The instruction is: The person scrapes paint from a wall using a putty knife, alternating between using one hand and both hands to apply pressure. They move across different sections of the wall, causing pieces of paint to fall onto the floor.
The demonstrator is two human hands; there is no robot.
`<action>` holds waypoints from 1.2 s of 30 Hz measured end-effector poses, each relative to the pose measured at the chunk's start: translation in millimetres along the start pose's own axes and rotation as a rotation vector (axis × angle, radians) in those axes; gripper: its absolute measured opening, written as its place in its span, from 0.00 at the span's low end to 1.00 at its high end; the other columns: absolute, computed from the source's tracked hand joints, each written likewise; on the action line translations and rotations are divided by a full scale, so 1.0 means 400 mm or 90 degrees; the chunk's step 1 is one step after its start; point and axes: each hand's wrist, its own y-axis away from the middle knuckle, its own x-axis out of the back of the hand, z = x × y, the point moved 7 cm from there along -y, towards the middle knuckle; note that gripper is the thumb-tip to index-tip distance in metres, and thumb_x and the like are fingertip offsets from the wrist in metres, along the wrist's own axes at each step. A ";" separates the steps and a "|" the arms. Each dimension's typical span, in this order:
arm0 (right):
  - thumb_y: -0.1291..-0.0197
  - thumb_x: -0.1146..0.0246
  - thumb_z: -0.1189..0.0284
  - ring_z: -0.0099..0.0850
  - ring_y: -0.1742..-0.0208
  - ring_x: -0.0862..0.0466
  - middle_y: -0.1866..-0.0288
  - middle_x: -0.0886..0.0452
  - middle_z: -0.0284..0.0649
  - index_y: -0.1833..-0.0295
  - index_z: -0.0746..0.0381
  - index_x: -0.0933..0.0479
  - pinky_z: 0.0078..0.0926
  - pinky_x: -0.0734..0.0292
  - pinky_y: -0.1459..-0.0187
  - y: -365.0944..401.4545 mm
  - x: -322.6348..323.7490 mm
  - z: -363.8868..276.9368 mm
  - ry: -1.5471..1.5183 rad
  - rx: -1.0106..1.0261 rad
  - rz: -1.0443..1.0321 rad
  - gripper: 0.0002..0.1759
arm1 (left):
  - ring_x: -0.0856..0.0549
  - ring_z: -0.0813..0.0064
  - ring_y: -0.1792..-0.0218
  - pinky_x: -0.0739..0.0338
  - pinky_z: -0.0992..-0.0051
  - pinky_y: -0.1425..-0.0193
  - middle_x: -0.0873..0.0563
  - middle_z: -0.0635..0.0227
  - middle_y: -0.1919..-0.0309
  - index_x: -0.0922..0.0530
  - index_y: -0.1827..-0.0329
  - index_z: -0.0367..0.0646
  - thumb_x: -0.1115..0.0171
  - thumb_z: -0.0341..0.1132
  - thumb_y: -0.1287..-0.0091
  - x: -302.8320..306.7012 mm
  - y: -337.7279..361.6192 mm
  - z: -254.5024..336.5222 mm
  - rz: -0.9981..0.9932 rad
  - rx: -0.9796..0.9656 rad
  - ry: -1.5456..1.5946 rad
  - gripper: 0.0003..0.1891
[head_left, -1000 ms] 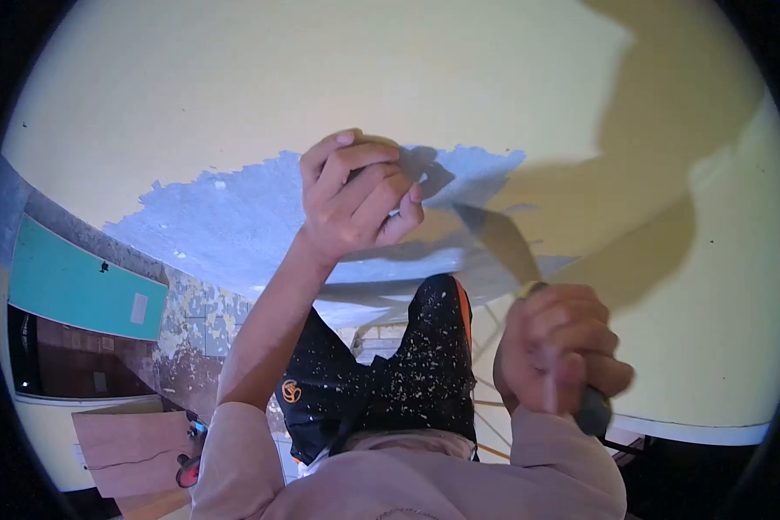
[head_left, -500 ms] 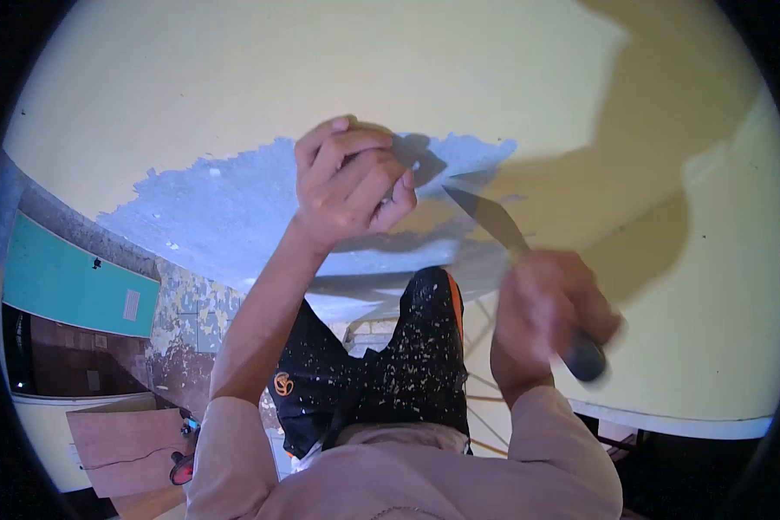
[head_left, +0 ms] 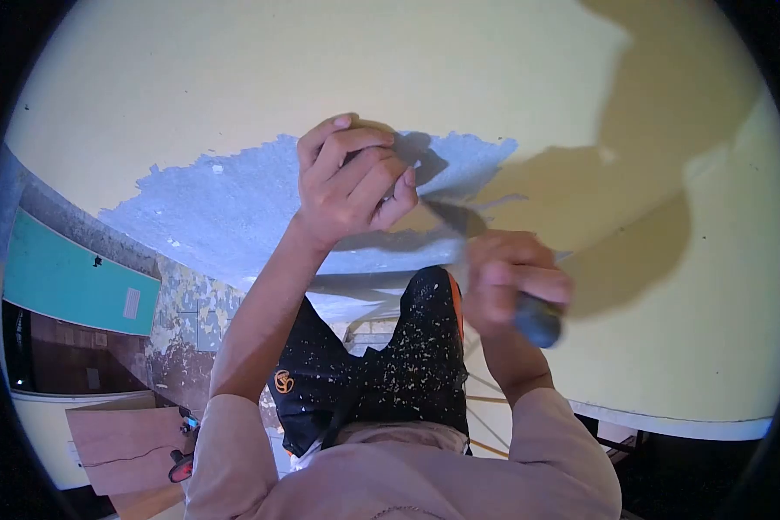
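Observation:
My right hand (head_left: pixel 518 282) grips the dark handle of a scraper (head_left: pixel 537 322), its blade (head_left: pixel 455 217) pointing left at the bared grey patch (head_left: pixel 251 195) on the wall. The blade lies in shadow, its tip just below and right of my left hand. My left hand (head_left: pixel 353 186) rests against the wall over the patch, fingers loosely bent and apart, with nothing visible in it. Ragged edges of the cream paint (head_left: pixel 321 69) border the patch, and a strip of paint (head_left: pixel 504 199) juts in at its right.
Pale flakes dot my dark trousers (head_left: pixel 381 373). Thin bars (head_left: pixel 485 416) show beside my leg. Down at the left are a turquoise panel (head_left: pixel 78 273), flake-strewn floor (head_left: pixel 186 303) and a brown board (head_left: pixel 121 442). Shadows fall on the wall at right.
My right hand has moved left and upward with the scraper, bringing the blade closer to my left hand. My left hand has barely moved.

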 end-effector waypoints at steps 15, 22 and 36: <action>0.39 0.44 0.76 0.26 0.86 0.32 0.80 0.31 0.32 0.69 0.57 0.36 0.27 0.30 0.83 0.004 -0.028 0.009 -0.060 0.087 0.011 0.08 | 0.20 0.79 0.62 0.32 0.69 0.43 0.19 0.77 0.77 0.25 0.80 0.50 0.37 0.33 0.51 0.000 -0.005 -0.007 -0.007 0.002 0.024 0.05; 0.44 0.48 0.75 0.21 0.89 0.41 0.87 0.39 0.35 0.70 0.58 0.41 0.18 0.47 0.89 -0.044 0.148 -0.002 -0.077 0.043 0.227 0.08 | 0.20 0.73 0.49 0.32 0.68 0.37 0.16 0.71 0.57 0.20 0.68 0.49 0.40 0.32 0.46 0.024 0.051 -0.017 -0.121 -0.088 0.042 0.04; 0.45 0.38 0.71 0.29 0.52 0.22 0.59 0.23 0.39 0.72 0.57 0.26 0.31 0.27 0.52 0.113 0.024 0.124 0.096 -0.126 0.000 0.06 | 0.24 0.74 0.40 0.44 0.65 0.30 0.19 0.77 0.44 0.16 0.58 0.57 0.48 0.37 0.38 0.017 0.132 -0.041 -0.155 -0.104 -0.096 0.12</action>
